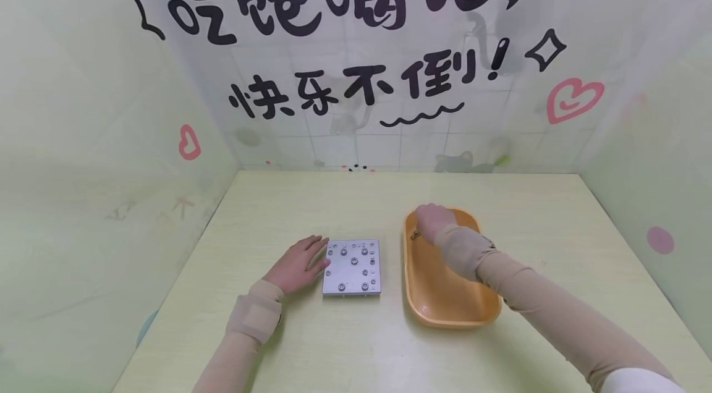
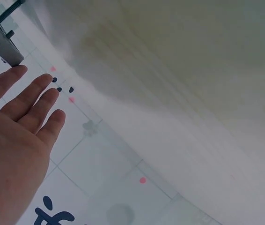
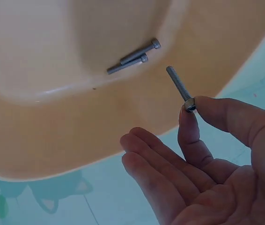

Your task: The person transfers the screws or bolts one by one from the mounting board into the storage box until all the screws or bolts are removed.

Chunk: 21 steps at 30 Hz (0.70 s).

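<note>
In the head view a square metal plate (image 1: 353,275) lies on the table, with several bolts standing in its holes. My left hand (image 1: 297,266) rests at the plate's left edge, fingers fairly straight; the left wrist view has a fingertip against the plate's rim (image 2: 11,55). Over the far end of an orange plastic basin (image 1: 445,300) is my right hand (image 1: 434,219). Between its thumb and index finger it pinches a socket-head bolt (image 3: 178,84) by the head, threaded shank pointing away from the fingers. Two more bolts (image 3: 144,50) lie together on the basin floor.
The basin stands right of the plate on a pale wooden table (image 1: 278,201), with a narrow strip of table between them. Printed walls enclose the table on the left, right and back; the back wall (image 1: 378,149) carries large black lettering.
</note>
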Available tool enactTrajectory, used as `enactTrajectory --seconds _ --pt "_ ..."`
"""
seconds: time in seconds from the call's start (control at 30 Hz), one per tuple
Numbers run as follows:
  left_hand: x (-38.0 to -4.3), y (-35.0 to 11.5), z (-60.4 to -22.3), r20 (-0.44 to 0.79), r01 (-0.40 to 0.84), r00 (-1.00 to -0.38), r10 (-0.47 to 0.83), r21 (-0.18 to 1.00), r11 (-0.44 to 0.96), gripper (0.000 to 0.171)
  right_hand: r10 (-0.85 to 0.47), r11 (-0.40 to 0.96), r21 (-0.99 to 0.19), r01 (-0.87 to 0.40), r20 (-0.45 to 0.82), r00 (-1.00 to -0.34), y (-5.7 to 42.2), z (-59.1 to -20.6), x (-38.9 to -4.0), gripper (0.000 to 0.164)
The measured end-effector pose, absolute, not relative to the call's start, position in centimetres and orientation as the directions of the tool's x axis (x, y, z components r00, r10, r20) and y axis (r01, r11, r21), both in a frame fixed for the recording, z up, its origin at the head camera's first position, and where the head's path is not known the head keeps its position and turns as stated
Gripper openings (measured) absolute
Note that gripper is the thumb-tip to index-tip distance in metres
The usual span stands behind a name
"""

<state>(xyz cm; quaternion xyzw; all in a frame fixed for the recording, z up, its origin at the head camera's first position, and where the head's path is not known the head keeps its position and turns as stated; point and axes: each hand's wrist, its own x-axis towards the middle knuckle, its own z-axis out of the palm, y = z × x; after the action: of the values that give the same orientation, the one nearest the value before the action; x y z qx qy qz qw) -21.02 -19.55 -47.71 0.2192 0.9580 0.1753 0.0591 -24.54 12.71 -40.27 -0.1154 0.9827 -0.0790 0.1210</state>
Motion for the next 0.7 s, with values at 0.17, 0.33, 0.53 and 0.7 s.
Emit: enactTrajectory --seconds 0.17,0.33,0.53,0.7 --pt "-20.9 -19.5 -47.6 -0.04 0.392 -0.899 0.437 0.37 0.842 0.057 -0.258 0.96 -0.163 -0.228 -0.195 -0.946 12.9 -41.1 -24.4 0.008" --pt "-20.9 -19.4 -47.6 -0.038 0.397 -0.897 0.44 0.368 0.841 0.057 -0.269 0.959 -0.144 -0.245 -0.177 -0.947 13.1 -41.9 -24.3 0.012" --pt "-21.1 -19.4 -47.7 -0.041 0.397 -0.897 0.441 0.365 0.842 0.057 -0.253 0.962 -0.152 -0.228 -0.173 -0.952 13.3 -41.9 -24.3 0.014" --pt "-21.1 -19.5 -47.7 -0.036 0.402 -0.895 0.444 0.365 0.84 0.057 -0.248 0.964 -0.148 -0.222 -0.188 -0.95 13.2 -42.1 -24.4 0.014"
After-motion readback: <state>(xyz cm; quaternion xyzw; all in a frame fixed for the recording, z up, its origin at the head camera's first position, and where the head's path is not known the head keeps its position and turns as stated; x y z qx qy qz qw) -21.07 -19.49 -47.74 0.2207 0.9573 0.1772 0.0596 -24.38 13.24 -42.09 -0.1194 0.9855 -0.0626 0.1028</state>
